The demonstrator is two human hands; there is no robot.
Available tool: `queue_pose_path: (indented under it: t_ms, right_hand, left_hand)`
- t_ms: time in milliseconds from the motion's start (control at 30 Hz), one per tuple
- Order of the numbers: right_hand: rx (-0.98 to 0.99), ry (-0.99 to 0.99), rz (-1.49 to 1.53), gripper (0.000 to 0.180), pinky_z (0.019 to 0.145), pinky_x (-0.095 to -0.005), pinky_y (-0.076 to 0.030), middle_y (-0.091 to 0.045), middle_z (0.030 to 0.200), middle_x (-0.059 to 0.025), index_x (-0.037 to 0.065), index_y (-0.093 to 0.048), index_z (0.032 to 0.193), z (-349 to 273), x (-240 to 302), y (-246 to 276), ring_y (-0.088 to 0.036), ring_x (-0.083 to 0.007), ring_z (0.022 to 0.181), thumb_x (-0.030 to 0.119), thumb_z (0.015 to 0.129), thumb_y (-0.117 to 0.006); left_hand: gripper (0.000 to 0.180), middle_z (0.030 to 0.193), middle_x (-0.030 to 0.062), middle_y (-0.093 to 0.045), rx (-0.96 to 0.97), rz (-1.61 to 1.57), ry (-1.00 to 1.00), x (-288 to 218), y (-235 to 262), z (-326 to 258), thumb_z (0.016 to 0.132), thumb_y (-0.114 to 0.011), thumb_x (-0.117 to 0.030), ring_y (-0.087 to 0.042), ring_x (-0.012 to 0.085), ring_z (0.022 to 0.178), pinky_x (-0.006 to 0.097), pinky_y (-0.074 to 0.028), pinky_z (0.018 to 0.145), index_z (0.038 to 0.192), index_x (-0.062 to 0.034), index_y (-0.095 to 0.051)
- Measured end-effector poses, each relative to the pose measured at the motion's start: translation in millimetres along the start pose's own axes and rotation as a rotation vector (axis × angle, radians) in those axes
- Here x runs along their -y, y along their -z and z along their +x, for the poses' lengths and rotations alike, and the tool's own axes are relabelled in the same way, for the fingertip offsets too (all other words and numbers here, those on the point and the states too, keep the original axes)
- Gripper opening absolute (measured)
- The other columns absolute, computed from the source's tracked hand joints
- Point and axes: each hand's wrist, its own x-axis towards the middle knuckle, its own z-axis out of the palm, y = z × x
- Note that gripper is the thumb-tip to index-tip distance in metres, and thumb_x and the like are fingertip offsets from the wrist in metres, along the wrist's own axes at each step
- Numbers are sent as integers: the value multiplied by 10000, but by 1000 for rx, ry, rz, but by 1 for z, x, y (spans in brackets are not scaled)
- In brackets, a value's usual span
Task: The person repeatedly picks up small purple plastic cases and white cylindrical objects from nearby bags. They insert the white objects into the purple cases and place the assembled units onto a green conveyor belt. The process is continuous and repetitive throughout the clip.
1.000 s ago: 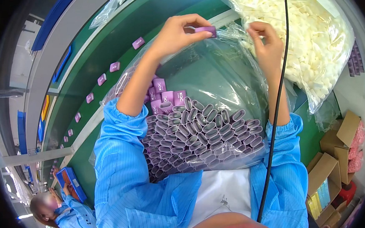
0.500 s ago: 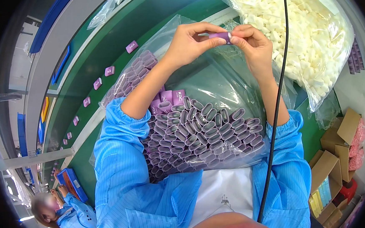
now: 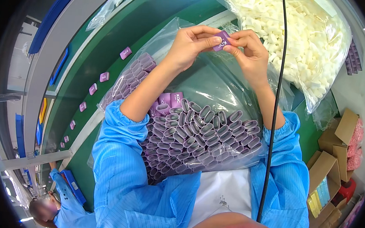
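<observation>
Between my two hands I hold a small purple oval casing [image 3: 222, 41] with pale lettering on its face. My left hand [image 3: 190, 44] pinches it from the left with thumb and fingers. My right hand [image 3: 249, 52] is closed at its right end, thumb and fingertips touching it. Below my hands, a clear plastic bag [image 3: 209, 80] lies open. Packed in it are many hollow purple casings [image 3: 202, 132], most with their open ends up. A few purple casings lie on their sides [image 3: 171, 100] at the pile's far left.
A clear bag of white wedge-shaped pieces [image 3: 295, 41] sits at far right. Casings [image 3: 104, 76] stand spaced along the green belt [image 3: 77, 88] at left. A black cable [image 3: 278, 94] hangs before my right arm. Cardboard boxes [image 3: 325, 175] stand at right; a co-worker [image 3: 66, 207] is at lower left.
The casing has been turned so its lettered face shows; the white bit seen at its right end is no longer visible. Casings on the belt have shifted slightly nearer. The co-worker has reached forward.
</observation>
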Motion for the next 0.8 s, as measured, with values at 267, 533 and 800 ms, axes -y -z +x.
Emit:
queue_pose_path:
  t_ms: [267,533,800]
  right_hand:
    - [-73,261,-282,164,615,-270,-522,-631,844,-101,-10,-637,802,7,16,-8,-625,-178,693,-26,686,-752]
    - [76,385,-480,201,599,-312,-485,-587,855,-109,-8,-568,806,9,20,-5,-589,-229,715,16,700,-737]
    - [62,472,-483,215,604,-324,-482,-578,840,-108,-17,-571,841,9,18,-6,-574,-251,717,25,703,-731]
  left_hand:
    - [245,1052,136,-647,71,71,-178,-2,6,1,853,-631,-14,-622,177,960,302,-508,840,1092,28,-599]
    - [240,1045,115,-641,54,57,-141,2,8,0,840,-633,13,-618,167,958,314,-518,862,1078,32,-608]
    - [266,1044,118,-642,109,159,-156,-3,12,0,872,-616,-38,-616,163,947,296,-513,824,1124,34,-575]
